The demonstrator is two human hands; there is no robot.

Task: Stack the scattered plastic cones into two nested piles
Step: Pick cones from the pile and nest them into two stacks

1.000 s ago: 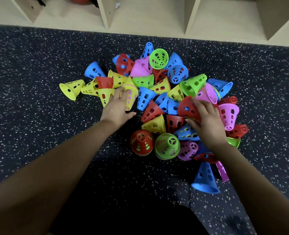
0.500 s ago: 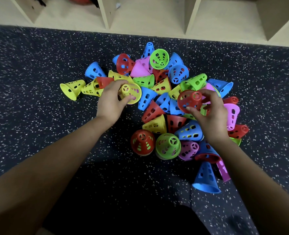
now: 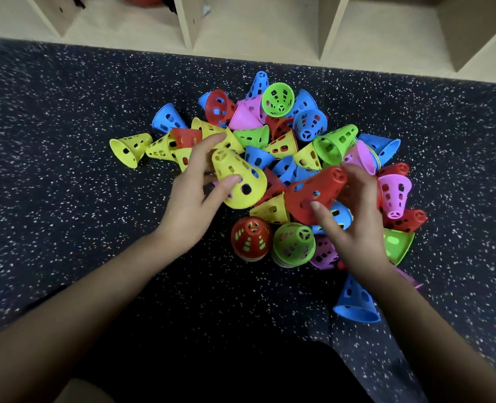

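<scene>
A heap of several perforated plastic cones in yellow, red, blue, green and pink lies on the dark speckled floor. My left hand holds a yellow cone tilted, its wide mouth toward the lower right. My right hand holds a red cone tilted, narrow tip up to the right and mouth to the lower left. Both held cones hang just above the heap, close together. In front stand a red cone and a green cone, upright with other cones nested inside.
A blue cone lies apart at the lower right and a yellow cone at the heap's left end. Light wooden shelf compartments run along the far edge of the floor.
Both hands have lifted their cones off the heap and drawn them toward me and toward each other. The yellow and red cones have each been turned onto a tilt.
</scene>
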